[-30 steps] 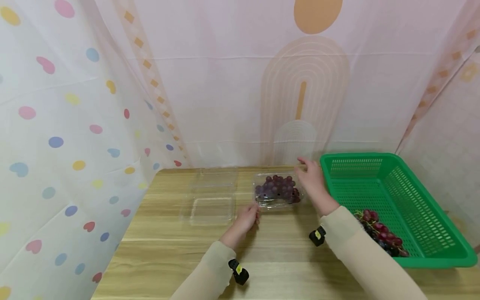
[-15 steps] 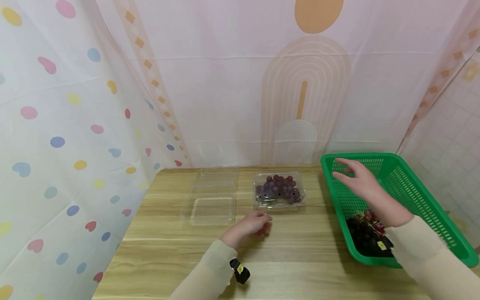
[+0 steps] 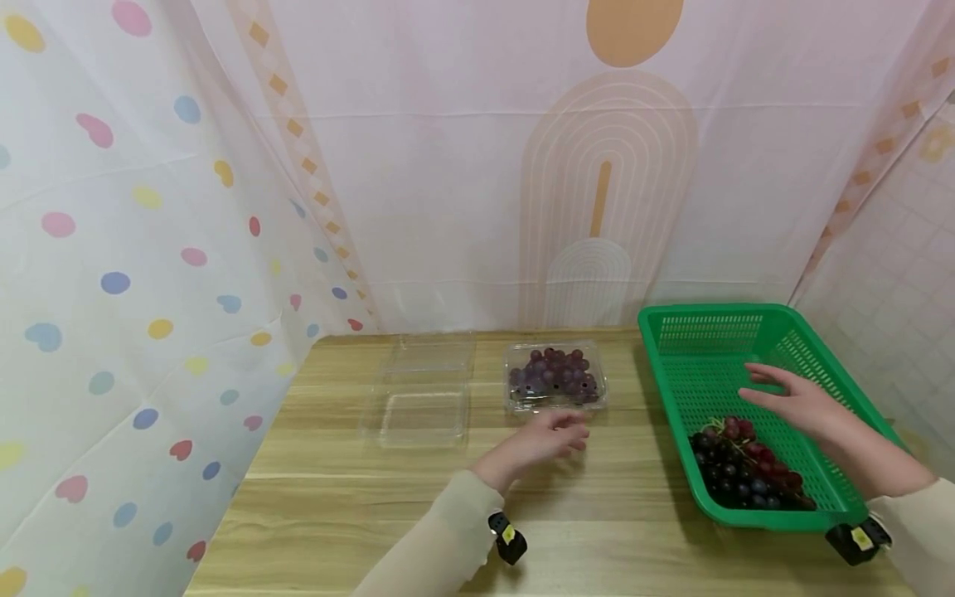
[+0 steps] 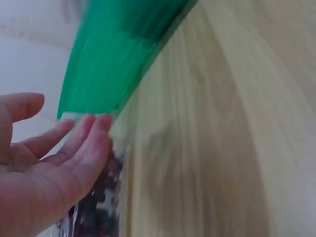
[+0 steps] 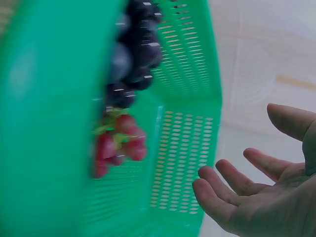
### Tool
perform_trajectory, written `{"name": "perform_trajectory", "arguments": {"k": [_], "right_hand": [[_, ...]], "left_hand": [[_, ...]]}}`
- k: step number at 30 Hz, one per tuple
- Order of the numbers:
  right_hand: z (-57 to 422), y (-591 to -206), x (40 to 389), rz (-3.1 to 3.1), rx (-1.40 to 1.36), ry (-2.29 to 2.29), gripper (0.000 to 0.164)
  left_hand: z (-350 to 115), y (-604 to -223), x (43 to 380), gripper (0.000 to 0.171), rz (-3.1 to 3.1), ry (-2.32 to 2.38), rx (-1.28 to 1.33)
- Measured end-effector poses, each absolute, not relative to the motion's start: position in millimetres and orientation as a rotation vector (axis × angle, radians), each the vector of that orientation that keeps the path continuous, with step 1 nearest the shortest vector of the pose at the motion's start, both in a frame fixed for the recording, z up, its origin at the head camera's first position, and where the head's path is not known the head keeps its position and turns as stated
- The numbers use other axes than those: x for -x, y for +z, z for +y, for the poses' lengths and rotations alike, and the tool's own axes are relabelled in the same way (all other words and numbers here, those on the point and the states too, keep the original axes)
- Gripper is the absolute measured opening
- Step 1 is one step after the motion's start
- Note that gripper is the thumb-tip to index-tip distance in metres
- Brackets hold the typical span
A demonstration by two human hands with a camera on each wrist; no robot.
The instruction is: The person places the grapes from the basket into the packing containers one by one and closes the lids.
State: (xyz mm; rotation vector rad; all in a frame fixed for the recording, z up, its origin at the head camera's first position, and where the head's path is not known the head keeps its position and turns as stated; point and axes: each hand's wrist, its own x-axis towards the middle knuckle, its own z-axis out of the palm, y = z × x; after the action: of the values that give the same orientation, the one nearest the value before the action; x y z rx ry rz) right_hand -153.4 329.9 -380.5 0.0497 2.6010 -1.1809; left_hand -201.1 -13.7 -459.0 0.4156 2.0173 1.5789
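My right hand [image 3: 802, 404] hovers over the green basket [image 3: 675, 414], holding nothing, its fingers spread and relaxed. Below and left of it lie dark grapes [image 3: 727, 477] and red grapes [image 3: 768, 460]; the right wrist view shows the red grapes [image 5: 121, 143] apart from the fingers. My left hand [image 3: 543, 439] is in front of a closed clear plastic box [image 3: 515, 406] with purple-red grapes [image 3: 555, 373] inside. Its fingers are loosely bent with nothing between them; whether they touch the box I cannot tell.
An open clear plastic box [image 3: 421, 419] with its lid folded back stands on the wooden table [image 3: 321, 497], left of the grape-filled box. A patterned curtain [image 3: 448, 207] hangs behind the table's back edge.
My right hand has moved from the filled box's right side to over the basket. My left hand has left the box's front left corner and shifted right.
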Motion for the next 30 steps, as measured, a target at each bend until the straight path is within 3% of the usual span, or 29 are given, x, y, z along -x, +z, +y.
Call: {"name": "perform_trajectory", "arguments": {"k": [15, 30], "right_hand": [[359.9, -414.2, 143.9, 2.467, -0.089, -1.104, 0.078], [359.0, -433.4, 147.5, 2.327, -0.080, -1.147, 0.074]], "left_hand": [[54.9, -460.6, 179.3, 0.057, 2.054, 1.826, -0.342], [102.7, -454.6, 166.9, 0.055, 1.973, 1.976, -0.208]]}}
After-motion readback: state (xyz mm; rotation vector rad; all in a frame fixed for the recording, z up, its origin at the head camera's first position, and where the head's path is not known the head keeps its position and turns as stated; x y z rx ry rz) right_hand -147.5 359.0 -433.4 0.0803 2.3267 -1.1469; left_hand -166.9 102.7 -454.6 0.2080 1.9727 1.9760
